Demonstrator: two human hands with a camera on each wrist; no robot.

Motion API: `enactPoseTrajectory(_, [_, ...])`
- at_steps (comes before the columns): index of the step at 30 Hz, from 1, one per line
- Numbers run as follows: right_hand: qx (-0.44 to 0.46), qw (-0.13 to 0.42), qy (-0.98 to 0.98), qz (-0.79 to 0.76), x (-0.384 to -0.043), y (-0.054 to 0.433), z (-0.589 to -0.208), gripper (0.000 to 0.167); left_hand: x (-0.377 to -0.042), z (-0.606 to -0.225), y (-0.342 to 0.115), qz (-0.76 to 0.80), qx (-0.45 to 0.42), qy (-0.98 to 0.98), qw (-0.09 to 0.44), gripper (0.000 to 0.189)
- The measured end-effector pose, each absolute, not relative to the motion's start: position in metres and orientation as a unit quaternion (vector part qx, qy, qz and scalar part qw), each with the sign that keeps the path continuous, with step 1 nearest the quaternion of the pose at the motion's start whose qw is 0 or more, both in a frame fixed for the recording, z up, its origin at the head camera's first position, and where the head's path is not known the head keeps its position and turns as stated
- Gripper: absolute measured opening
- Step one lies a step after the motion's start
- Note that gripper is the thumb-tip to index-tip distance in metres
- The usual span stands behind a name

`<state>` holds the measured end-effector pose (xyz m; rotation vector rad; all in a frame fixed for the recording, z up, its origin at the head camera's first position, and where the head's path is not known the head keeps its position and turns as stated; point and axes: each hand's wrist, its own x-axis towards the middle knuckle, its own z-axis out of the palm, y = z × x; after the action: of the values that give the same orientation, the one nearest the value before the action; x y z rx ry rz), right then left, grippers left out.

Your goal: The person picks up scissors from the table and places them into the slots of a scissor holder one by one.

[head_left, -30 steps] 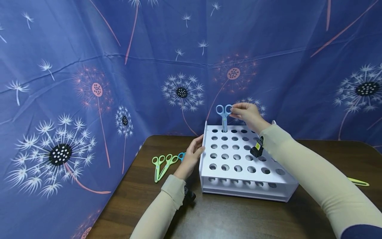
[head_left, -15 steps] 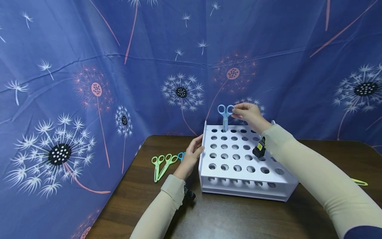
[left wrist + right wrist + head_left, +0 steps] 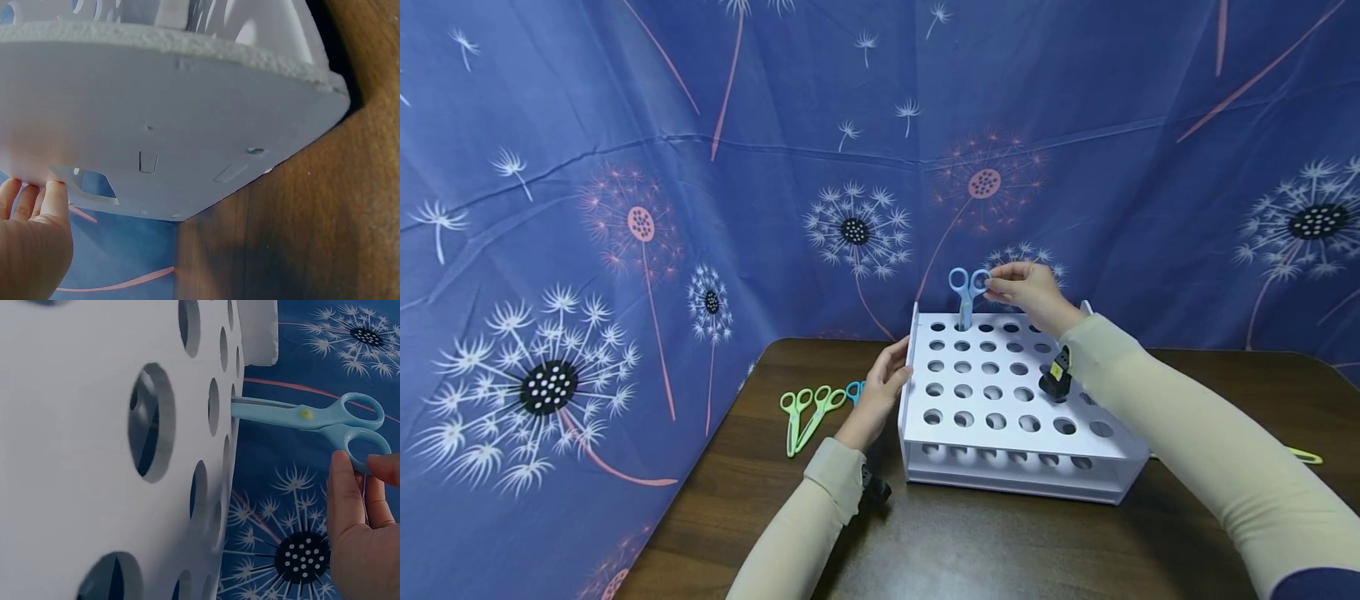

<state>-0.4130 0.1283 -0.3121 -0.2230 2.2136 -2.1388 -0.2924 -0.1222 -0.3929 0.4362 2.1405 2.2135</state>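
My right hand pinches one handle loop of the light blue scissors at the back of the white rack. They stand handles up, with the blades partly in a back-row hole, second from the left. The right wrist view shows the scissors entering the hole, the blade tips hidden below the panel, and thumb and fingers on the lower loop. My left hand touches the rack's left side. In the left wrist view, its fingertips rest on the side panel, beside a cutout.
Two green scissors lie on the brown table left of the rack. A blue scissors loop shows behind my left hand. A yellow-green tip pokes out beyond my right forearm. A patterned blue cloth hangs behind.
My right hand and the light blue scissors have shifted slightly right, then sunk a little at the hole. My left hand has stayed on the rack's side.
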Motion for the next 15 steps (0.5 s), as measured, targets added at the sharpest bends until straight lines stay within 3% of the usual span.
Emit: enactPoseTrajectory(15, [-0.082,0.047,0.724,-0.684,-0.4099,0.1260,-0.3173,0.028,-0.2927,-0.3938,-0.1209,0.713,0.143,0.686,0.009,0.054])
